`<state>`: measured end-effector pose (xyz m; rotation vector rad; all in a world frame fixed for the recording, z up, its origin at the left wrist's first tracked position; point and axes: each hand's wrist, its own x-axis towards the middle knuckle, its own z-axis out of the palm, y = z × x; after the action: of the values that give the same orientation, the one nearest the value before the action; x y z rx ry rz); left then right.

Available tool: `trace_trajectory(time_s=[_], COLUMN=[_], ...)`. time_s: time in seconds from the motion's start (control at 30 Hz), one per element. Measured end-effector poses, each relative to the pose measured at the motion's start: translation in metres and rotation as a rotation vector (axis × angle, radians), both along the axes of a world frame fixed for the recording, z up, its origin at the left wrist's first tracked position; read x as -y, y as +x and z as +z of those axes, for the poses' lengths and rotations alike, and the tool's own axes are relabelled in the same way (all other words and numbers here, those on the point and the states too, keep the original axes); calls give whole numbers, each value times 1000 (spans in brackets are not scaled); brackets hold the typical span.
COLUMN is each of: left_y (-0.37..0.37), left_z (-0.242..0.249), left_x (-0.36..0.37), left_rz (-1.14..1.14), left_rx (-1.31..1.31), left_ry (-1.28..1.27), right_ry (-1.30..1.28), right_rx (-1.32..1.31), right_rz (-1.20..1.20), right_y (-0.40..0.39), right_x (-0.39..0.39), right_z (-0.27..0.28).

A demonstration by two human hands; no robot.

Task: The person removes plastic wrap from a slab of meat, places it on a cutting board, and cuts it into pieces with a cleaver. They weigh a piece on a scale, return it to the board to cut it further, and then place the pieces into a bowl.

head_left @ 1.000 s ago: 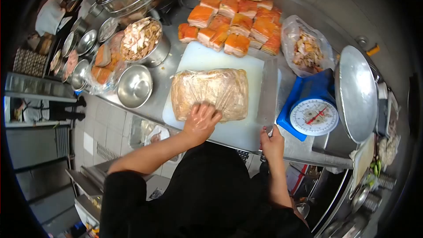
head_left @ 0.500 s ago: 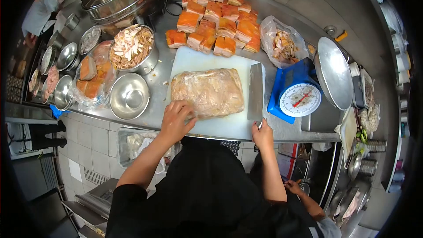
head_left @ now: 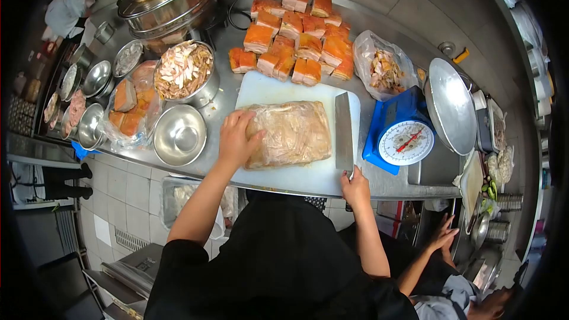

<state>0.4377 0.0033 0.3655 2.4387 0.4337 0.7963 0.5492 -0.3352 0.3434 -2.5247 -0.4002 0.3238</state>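
A pale slab of meat (head_left: 290, 135), seemingly wrapped in clear film, lies flat on the white cutting board (head_left: 267, 89). My left hand (head_left: 239, 136) grips its left edge, with the fingers over the top and the thumb apart from them. At the board's right side, a broad cleaver (head_left: 344, 133) lies with its blade pointing away from me. Its handle is in my right hand (head_left: 355, 188), whose fingers are wrapped round it and mostly cover it. Blocks of roast pork with orange-brown skin (head_left: 308, 47) are heaped just behind the board.
Right of the board stands a blue dial scale (head_left: 391, 124) with a metal pan (head_left: 451, 106). A bag of meat scraps (head_left: 385, 65) is behind it. To the left are an empty steel bowl (head_left: 180, 135) and a pot of sliced meat (head_left: 185, 71). A co-worker's hands (head_left: 443, 237) show at lower right.
My left hand has shifted from the slab's near-left corner up along its left edge, and the slab sits slightly further right on the board. The co-worker has come further into view.
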Motion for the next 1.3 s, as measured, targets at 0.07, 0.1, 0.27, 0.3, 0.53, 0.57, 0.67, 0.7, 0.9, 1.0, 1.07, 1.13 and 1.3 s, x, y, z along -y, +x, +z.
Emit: trace_trajectory(time_s=[0.07,0.1,0.27,0.3,0.53,0.57,0.67,0.7,0.9,1.0,1.07,1.13,1.3], left_y=[17,26,44,43,36,35,29,29,38,28,14,2,13], left_z=[-7,-12,-16,-14,-10,-16,-8,-11,-16,-10,-5,-2,1], left_x=[-13,-19,-53,-56,-82,-86,-77,-78,-66,-55,-32,5,79], left_rz=[46,47,-96,-95,-78,-145,-262,-258,118,225,94,-104,-172], left_rx=[-51,-50,-278,-278,-240,-170,-151,-154,-130,19,12,-6,-60], left_ry=[16,17,-448,-441,-582,-660,-470,-473,-521,-486,-216,100,188], right_ry=[16,-6,-31,-27,-35,-33,-50,-41,-15,5,6,2,-36], right_rx=[-15,19,-122,-112,-12,-10,-11,-23,-28,-90,-101,-114,-102], right_rz=[-4,11,-66,-60,3,3,12,-3,-2,-32,-36,-39,-16], right_y=[0,0,-2,-2,-2,-2,-3,-3,-1,1,2,1,5], right_x=[1,1,-13,-12,-6,-5,-6,-8,-6,-5,-6,-5,-7], right_z=[3,5,32,30,19,17,21,25,20,16,18,17,22])
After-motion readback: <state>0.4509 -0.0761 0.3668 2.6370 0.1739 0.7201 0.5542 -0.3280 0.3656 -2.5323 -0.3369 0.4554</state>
